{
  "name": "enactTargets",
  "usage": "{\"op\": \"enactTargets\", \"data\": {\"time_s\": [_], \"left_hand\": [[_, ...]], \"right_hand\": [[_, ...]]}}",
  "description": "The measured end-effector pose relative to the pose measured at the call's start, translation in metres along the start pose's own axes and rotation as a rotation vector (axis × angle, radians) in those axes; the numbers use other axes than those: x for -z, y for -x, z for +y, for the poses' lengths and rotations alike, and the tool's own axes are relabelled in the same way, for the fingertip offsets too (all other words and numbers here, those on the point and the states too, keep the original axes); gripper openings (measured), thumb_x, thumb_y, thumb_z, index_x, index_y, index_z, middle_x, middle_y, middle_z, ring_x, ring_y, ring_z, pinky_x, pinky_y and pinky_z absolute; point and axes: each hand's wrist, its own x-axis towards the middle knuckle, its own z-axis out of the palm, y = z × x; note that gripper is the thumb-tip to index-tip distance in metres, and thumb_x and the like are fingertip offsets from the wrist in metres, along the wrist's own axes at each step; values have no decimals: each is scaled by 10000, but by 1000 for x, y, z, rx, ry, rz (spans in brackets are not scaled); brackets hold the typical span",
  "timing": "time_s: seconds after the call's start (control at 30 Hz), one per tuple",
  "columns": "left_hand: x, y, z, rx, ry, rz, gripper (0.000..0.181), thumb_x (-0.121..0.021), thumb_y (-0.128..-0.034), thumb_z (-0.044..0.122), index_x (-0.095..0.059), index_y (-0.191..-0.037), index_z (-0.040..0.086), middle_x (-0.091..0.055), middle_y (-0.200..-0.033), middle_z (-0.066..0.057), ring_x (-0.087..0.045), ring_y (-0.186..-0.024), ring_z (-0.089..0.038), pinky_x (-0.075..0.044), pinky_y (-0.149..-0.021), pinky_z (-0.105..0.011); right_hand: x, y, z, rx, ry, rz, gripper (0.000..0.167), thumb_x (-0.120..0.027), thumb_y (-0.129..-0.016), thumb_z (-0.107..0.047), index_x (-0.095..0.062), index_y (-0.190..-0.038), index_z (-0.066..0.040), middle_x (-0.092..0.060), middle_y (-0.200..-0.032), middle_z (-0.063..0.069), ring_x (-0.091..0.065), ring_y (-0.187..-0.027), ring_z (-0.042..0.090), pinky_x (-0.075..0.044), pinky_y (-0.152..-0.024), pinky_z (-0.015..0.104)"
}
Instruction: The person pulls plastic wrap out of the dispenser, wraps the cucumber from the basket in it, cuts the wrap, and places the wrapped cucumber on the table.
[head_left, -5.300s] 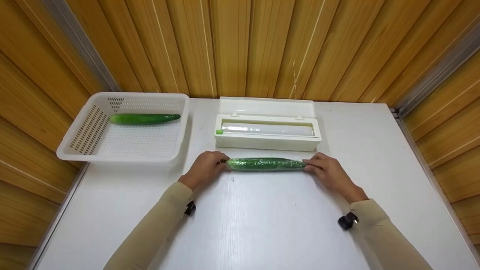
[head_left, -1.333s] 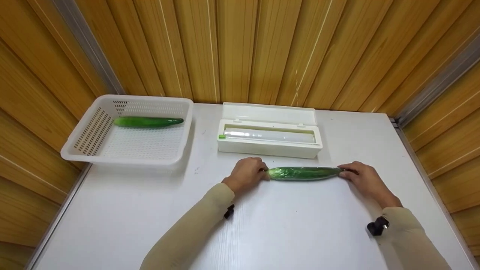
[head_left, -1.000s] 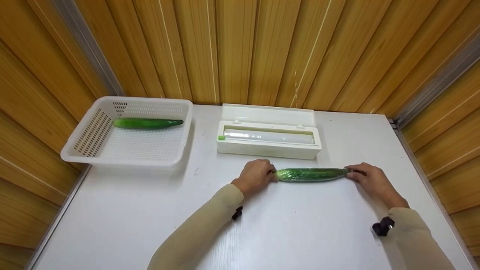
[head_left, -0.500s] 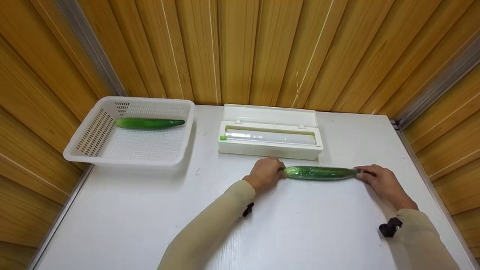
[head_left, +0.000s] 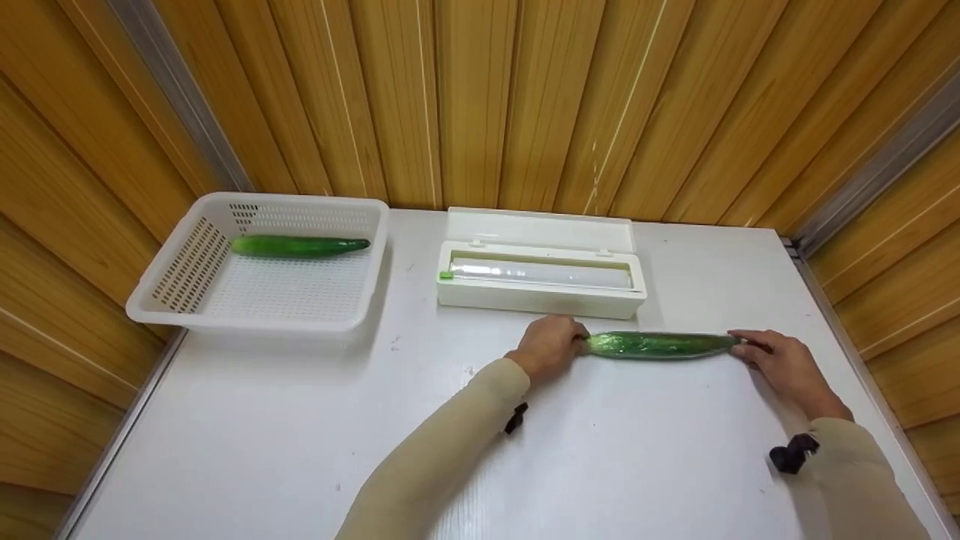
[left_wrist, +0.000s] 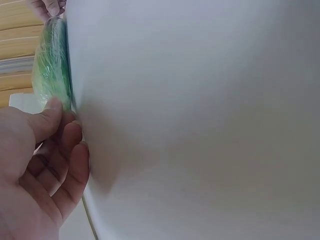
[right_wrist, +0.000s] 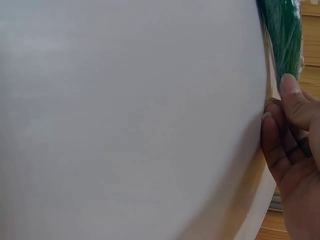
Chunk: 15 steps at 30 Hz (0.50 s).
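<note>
A long green cucumber (head_left: 664,345) wrapped in clear cling film lies sideways on the white table, right of the middle. My left hand (head_left: 549,346) pinches its paler left end. At the darker right end, my right hand (head_left: 787,369) pinches the film between thumb and fingers. In the left wrist view the film on the cucumber (left_wrist: 52,65) looks shiny and creased, with the left thumb pressed at its tip. The right wrist view has the cucumber's dark end (right_wrist: 284,40) tapering into the right hand (right_wrist: 295,130).
Behind the hands stands a white cling film box (head_left: 540,296), its lid raised and a roll (head_left: 540,273) inside. A white plastic basket (head_left: 259,322) at the back left holds another cucumber (head_left: 300,246). Wood-patterned panels (head_left: 480,105) border the table (head_left: 300,435) at the back and sides.
Both hands and the wrapped cucumber have moved to the right along the table, from in front of the box to beyond its right end. The basket and box stay put.
</note>
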Motion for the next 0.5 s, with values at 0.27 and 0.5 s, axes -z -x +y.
{"op": "enactTargets", "data": {"time_s": [0.27,0.5], "left_hand": [[-9,-9,13,54,74,21,177,-776,-993,295,-850,-1118,194,-782,-1073,127,-688,-1018,-31,-511,-900,-199],[-17,-13,23,90,94,65,158,-777,-995,340,-858,-1064,223,-771,-1020,145,-684,-979,-22,-512,-862,-199]], "right_hand": [[7,5,11,-69,-27,-6,499,-635,-1091,-300,-586,-1492,-7,-601,-1371,315,-577,-1077,269,-470,-754,87],[10,8,21,-72,-61,31,459,-597,-1113,-236,-570,-1505,1,-683,-1171,229,-635,-900,63,-525,-732,133]]}}
